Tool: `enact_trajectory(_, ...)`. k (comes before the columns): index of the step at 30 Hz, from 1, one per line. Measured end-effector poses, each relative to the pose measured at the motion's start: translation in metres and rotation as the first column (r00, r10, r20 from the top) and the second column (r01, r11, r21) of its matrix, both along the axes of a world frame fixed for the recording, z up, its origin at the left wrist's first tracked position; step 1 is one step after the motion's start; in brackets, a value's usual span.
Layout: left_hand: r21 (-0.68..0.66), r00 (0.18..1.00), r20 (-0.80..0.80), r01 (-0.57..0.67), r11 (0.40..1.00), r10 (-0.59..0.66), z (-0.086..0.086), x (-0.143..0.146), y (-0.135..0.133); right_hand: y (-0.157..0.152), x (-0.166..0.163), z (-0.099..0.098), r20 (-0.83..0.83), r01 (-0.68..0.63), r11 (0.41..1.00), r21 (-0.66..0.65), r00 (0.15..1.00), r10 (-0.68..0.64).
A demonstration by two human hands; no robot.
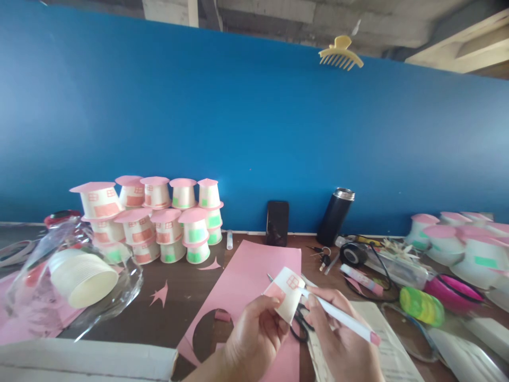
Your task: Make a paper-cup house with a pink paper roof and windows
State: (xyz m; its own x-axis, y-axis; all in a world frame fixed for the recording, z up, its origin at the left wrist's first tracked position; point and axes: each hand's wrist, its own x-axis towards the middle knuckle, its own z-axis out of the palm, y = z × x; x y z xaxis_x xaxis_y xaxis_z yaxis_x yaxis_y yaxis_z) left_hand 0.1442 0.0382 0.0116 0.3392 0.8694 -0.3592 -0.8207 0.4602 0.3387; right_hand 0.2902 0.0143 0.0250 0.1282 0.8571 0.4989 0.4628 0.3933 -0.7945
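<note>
My left hand (254, 331) is closed round a small white paper cup (287, 293) with a pink window and a pink door patch stuck on it. My right hand (342, 339) grips a white pen with a pink cap (342, 317); its tip touches the cup's right side. Both hands are over a pink paper sheet (250, 270) with a round hole cut in it. Black scissors (300, 323) lie under the hands, mostly hidden.
Finished cup houses with pink roofs (159, 217) are stacked at the left against the blue wall; more stand at the far right (461, 239). A bagged stack of plain cups (81, 276) lies at the left. A phone (277, 223), a black flask (334, 216), tape rolls (421, 305) and keys lie about.
</note>
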Motion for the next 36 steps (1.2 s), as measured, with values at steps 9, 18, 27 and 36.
enact_trajectory(9, 0.049, 0.999, -0.020, -0.041, 0.998, 0.042, -0.003, 0.004, -0.001, 0.001, -0.002, 0.005, -0.183, 0.205, 0.978, 0.048, 0.964, -0.193)
enact_trajectory(18, 0.162, 0.998, -0.009, 0.064, 0.985, -0.063, -0.011, 0.004, -0.002, 0.018, 0.004, -0.005, -0.530, -0.065, 0.973, -0.222, 0.846, -0.064)
enact_trajectory(27, 0.489, 0.978, -0.153, 0.198, 0.849, -0.139, -0.009, 0.014, -0.005, 0.012, -0.012, 0.010, -0.842, -0.333, 0.877, -0.347, 0.522, -0.135)
enact_trajectory(36, 0.463, 0.953, -0.289, 0.220, 0.859, -0.088, -0.026, 0.024, -0.007, 0.018, -0.004, -0.006, -0.767, -0.267, 0.879, -0.396, 0.623, -0.156)
